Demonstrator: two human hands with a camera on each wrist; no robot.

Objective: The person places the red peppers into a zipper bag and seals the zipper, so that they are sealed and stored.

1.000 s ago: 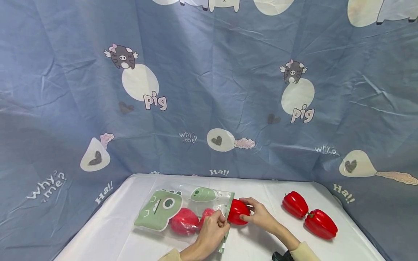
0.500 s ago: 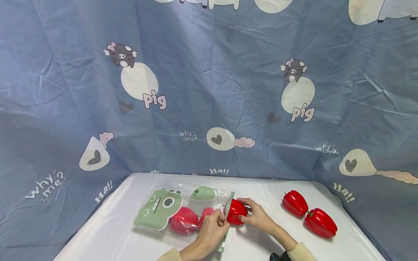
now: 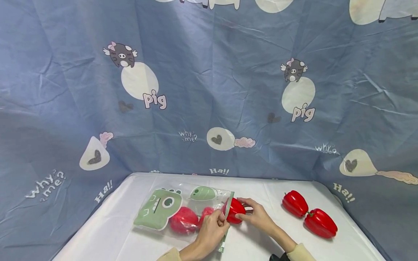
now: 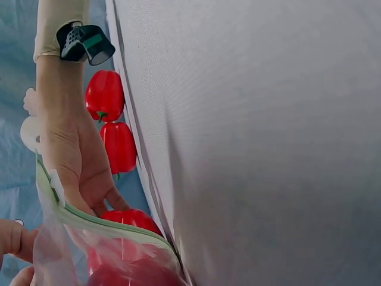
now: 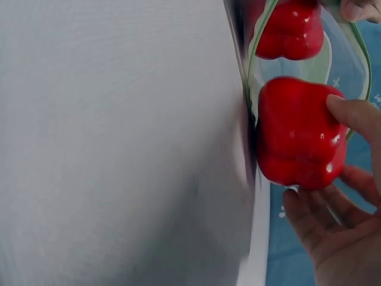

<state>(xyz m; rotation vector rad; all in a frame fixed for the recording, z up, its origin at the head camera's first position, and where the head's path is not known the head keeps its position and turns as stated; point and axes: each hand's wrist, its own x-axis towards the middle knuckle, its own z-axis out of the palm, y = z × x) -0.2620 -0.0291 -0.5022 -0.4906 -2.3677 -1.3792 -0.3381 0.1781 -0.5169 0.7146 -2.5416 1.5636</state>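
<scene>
A clear zip bag [image 3: 158, 210] with a green cartoon print lies on its side in the head view, its mouth facing right. Inside it are a red bell pepper [image 3: 184, 221] and another red bell pepper [image 3: 205, 213], partly covered by my left hand [image 3: 210, 233]. That hand pinches the green-edged mouth of the bag. My right hand [image 3: 259, 217] holds a third red bell pepper [image 5: 300, 134] by its rounded end, thumb on one side and fingers on the other. Its stem end is inside the bag's mouth; the rest sticks out.
To the right, a red bell pepper [image 3: 295, 204] and another red bell pepper [image 3: 321, 223] lie nearly touching on the white table [image 3: 261, 244]. A blue patterned cloth [image 3: 196, 83] hangs behind the table. A dark device [image 4: 86, 44] sits on the right wrist.
My right hand has moved a little left, pushing its bell pepper farther into the bag's mouth. The left hand keeps its hold on the edge.
</scene>
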